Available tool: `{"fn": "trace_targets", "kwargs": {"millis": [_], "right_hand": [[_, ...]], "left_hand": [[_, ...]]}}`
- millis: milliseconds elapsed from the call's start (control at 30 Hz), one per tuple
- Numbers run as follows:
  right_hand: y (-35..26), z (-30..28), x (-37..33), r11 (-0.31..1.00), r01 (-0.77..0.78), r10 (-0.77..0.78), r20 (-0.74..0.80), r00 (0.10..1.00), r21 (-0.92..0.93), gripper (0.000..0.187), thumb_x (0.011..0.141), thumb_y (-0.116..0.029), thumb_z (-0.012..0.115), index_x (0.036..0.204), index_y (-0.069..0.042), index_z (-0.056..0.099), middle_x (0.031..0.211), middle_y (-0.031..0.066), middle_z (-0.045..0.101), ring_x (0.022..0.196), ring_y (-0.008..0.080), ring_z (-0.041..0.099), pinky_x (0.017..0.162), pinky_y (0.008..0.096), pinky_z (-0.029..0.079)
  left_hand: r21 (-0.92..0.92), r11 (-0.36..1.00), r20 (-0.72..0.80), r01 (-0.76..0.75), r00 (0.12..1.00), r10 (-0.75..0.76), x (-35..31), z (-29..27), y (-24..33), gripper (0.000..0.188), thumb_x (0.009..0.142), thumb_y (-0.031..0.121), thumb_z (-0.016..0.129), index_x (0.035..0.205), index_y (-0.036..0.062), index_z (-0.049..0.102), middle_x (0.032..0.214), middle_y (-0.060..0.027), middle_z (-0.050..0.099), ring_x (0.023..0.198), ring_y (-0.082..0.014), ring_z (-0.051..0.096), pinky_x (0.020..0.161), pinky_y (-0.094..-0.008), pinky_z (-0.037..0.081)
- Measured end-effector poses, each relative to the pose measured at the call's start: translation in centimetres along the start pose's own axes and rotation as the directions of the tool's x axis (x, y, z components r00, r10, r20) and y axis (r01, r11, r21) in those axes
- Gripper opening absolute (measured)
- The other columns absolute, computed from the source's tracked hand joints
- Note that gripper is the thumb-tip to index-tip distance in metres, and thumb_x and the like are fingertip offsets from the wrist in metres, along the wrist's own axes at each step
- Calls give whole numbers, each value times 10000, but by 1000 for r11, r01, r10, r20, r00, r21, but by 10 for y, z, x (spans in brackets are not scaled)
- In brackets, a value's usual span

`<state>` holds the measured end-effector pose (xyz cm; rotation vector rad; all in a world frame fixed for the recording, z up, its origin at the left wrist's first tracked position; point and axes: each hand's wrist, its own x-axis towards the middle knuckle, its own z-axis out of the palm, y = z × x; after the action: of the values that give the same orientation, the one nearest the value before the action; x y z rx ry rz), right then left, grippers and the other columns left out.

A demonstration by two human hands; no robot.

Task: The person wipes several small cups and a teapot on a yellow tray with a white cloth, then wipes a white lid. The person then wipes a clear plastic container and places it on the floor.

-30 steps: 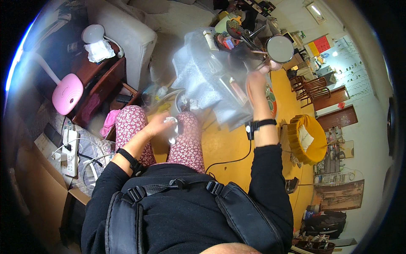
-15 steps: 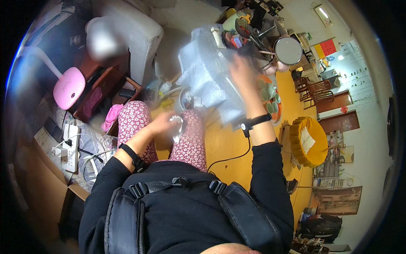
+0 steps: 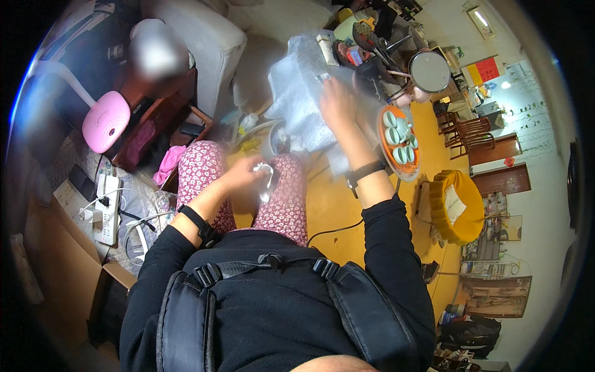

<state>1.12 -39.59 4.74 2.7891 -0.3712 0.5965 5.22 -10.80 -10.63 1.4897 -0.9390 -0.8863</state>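
My left hand [image 3: 246, 175] rests over my lap between my knees, closed around a small white wrapped object [image 3: 264, 180]. My right hand [image 3: 336, 104] reaches forward and grips a large sheet of clear bubble wrap [image 3: 300, 99], which hangs over the low yellow table [image 3: 347, 204]. I wear pink patterned trousers [image 3: 204, 180], black sleeves and a dark band on each wrist.
An orange tray [image 3: 379, 127] of small green cups sits right of my right hand, with a round mirror [image 3: 430, 71] and cluttered jars behind. A yellow basket [image 3: 458, 208] stands at right. A pink lamp [image 3: 106, 121], a power strip [image 3: 109, 208] and a cardboard box [image 3: 59, 266] lie left.
My right hand has come down and leftward from near the mirror onto the bubble wrap, which now bunches lower. My left hand stays over my lap with the white object.
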Motion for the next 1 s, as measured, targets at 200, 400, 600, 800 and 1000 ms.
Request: {"fn": "trace_targets", "kwargs": {"millis": [200,400,600,800,1000], "right_hand": [[11,-7,11,1000,-18,18,21,1000,11,602,783,-308,692,1325,-130,501,1327,173,512,1198,355,515,965,482,420],[18,-6,20,990,-72,69,33,997,118,635,782,-316,680,1360,-158,472,1320,178,519,1178,371,526,958,462,443],[13,-9,12,997,-28,21,84,996,75,604,816,-296,662,1382,-211,470,1346,184,494,1202,384,497,989,457,422],[17,-10,21,973,-67,27,180,983,219,564,851,-280,636,1376,-152,476,1324,189,519,1226,372,485,1060,462,357],[16,-22,17,876,-248,210,137,968,413,506,853,-216,612,1348,-161,520,1255,211,556,1153,392,535,977,414,425]], "left_hand": [[0,1000,-47,-28,999,28,2,0,-11,313,855,159,671,1121,14,592,1002,-95,647,928,-166,599,822,-309,486],[-20,1000,-25,-16,1000,15,2,0,-11,304,869,179,673,1108,8,595,936,-74,646,891,-153,600,799,-307,491],[-80,997,-26,5,1000,-7,-2,-2,4,361,930,323,608,1095,2,606,932,-78,645,868,-147,591,778,-300,486],[-322,945,-108,51,990,-90,-3,-4,10,564,977,498,480,963,-47,629,856,-52,623,779,-125,552,708,-288,471],[-299,950,-105,94,986,-130,3,-5,-8,340,981,326,548,890,5,617,754,12,577,706,-86,520,623,-246,436]]}}
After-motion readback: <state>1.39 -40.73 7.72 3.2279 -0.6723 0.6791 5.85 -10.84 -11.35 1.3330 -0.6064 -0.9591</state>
